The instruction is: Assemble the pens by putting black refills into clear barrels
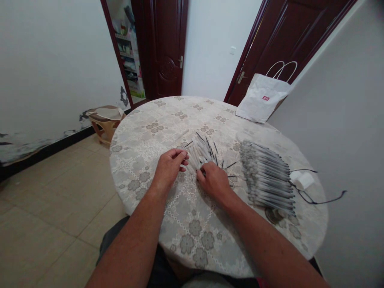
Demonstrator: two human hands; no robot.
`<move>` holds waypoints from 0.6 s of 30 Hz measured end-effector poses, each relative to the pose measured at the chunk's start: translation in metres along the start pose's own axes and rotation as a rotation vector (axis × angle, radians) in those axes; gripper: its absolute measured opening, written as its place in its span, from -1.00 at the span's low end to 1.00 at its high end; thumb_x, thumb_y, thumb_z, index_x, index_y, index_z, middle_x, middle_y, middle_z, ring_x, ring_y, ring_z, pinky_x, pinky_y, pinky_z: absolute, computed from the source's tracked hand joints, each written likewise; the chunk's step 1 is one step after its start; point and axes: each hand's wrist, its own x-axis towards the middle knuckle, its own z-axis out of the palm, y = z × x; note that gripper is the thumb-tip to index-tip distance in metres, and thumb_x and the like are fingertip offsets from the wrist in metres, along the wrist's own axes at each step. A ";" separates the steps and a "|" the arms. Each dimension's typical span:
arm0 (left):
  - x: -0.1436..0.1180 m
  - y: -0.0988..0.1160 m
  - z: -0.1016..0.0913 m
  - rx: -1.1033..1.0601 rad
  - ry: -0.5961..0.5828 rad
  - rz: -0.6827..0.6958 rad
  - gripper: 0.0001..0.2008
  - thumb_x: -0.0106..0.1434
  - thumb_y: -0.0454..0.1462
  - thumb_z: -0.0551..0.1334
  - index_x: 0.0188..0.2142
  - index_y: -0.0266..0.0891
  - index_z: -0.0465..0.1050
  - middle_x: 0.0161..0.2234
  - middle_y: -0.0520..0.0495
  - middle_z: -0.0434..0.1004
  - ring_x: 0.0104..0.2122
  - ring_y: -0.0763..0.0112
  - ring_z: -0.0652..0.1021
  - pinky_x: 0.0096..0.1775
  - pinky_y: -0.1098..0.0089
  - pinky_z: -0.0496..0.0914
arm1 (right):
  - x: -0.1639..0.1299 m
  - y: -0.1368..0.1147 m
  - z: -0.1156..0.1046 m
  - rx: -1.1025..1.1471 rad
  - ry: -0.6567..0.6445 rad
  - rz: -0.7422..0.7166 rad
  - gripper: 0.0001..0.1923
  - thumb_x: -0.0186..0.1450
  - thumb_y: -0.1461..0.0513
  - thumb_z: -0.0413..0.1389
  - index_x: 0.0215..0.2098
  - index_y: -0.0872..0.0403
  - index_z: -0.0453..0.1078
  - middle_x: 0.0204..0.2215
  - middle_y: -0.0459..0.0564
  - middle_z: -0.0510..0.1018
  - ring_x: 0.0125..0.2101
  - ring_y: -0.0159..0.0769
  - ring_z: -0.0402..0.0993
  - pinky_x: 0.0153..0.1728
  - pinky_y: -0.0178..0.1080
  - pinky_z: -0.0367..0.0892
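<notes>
A loose pile of thin whitish, pen-like sticks (196, 151) lies at the middle of the table, with several short dark rods (215, 147) sticking out and scattered about it. At the pile's left edge is my left hand (171, 165), its thumb and forefinger pinched together; whatever is between them is too small to make out. My right hand (213, 179) rests at the pile's near side with curled fingers, and its fingertips are partly hidden. To the right, slim clear tubes with dark tips (270, 176) lie stacked side by side, their pale ends facing left.
The round table wears a flowered cloth (192, 236). Eyeglasses (312, 200) and a white roll-like item (303, 181) sit at the right edge, near a round dark object (274, 215). A white paper bag (262, 98) stands at the back right. A stool (105, 124) is at left.
</notes>
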 end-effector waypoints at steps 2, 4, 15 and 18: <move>0.000 0.000 0.000 0.006 -0.009 -0.003 -0.68 0.17 -0.02 0.34 -0.27 -0.24 0.56 -0.24 -0.20 0.63 -0.34 0.28 0.59 -0.43 0.37 0.46 | 0.001 0.011 -0.003 0.098 0.092 0.005 -0.73 0.45 0.12 0.00 -0.26 0.07 0.46 -0.26 0.08 0.57 -0.24 -0.21 0.50 -0.20 -0.25 0.27; -0.001 0.001 0.001 0.006 -0.031 -0.017 -0.69 0.19 -0.04 0.33 -0.26 -0.25 0.56 -0.24 -0.22 0.63 -0.35 0.29 0.59 -0.43 0.36 0.47 | 0.003 0.023 -0.009 0.220 0.172 0.025 -0.73 0.46 0.11 -0.04 -0.25 0.06 0.43 -0.31 0.05 0.57 -0.27 -0.23 0.48 -0.21 -0.27 0.26; -0.009 -0.002 0.015 0.019 -0.335 -0.073 -0.72 0.23 -0.06 0.33 -0.27 -0.24 0.51 -0.33 -0.16 0.62 -0.28 0.21 0.63 -0.35 0.30 0.52 | -0.006 0.030 -0.034 0.535 -0.036 -0.201 -0.81 0.42 0.12 0.07 -0.19 0.05 0.44 -0.42 -0.11 0.57 -0.45 -0.38 0.41 -0.37 -0.36 0.22; -0.008 -0.001 0.015 -0.027 -0.277 -0.092 -0.72 0.25 -0.05 0.31 -0.27 -0.24 0.46 -0.28 -0.17 0.62 -0.28 0.22 0.65 -0.36 0.31 0.53 | -0.008 0.048 -0.055 0.452 -0.172 -0.226 -0.86 0.38 0.21 0.11 -0.14 0.04 0.47 -0.31 -0.07 0.62 -0.37 -0.36 0.47 -0.31 -0.35 0.24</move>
